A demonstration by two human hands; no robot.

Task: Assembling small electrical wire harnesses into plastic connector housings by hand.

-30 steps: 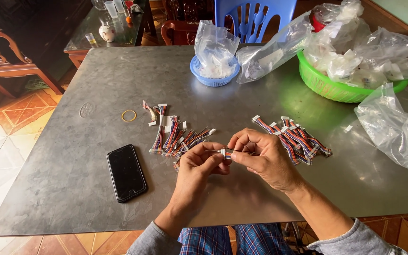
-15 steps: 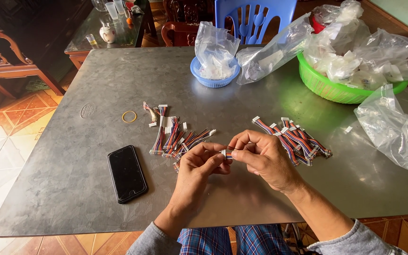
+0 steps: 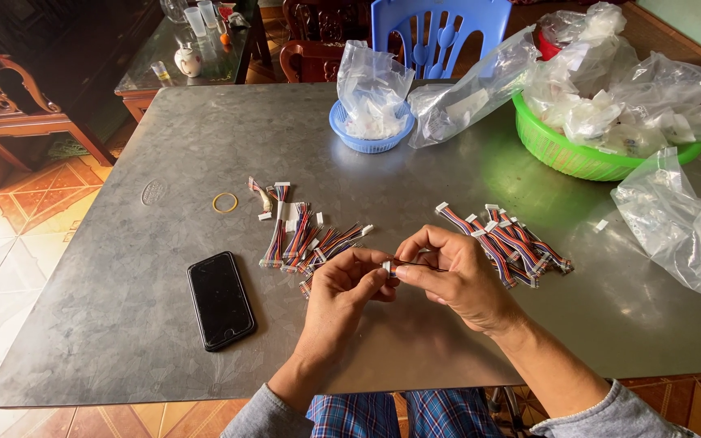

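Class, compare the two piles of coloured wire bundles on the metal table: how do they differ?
The left pile is spread loosely, bundles pointing several ways, with loose white connectors beside it; the right pile lies tighter, bundles roughly parallel. The left pile sits beyond the left hand, the right pile beside the right hand. Both hold multicoloured wires with white connectors.

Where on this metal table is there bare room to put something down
Bare patches: the near left corner in front of the phone, and the far left beyond the rubber band. Crowded: the far right with the green basket and plastic bags, and the wire bundles by both hands.
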